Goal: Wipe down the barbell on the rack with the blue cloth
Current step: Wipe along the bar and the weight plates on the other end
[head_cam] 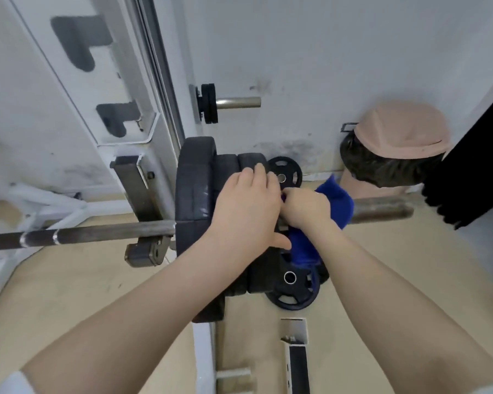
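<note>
We see the bar [97, 236] lying across the rack [143, 251], running from 9 to 3 o'clock. Left hand [246, 206] spread flat over the loaded plates [194, 194]. Right hand [306, 207] closed around the cloth [335, 199], bunched on the sleeve [382, 210] just beside them. Loose plates [293, 288] at 6 o'clock crowd the floor; a capped mannequin head [393, 155] sits at 2 o'clock.
</note>
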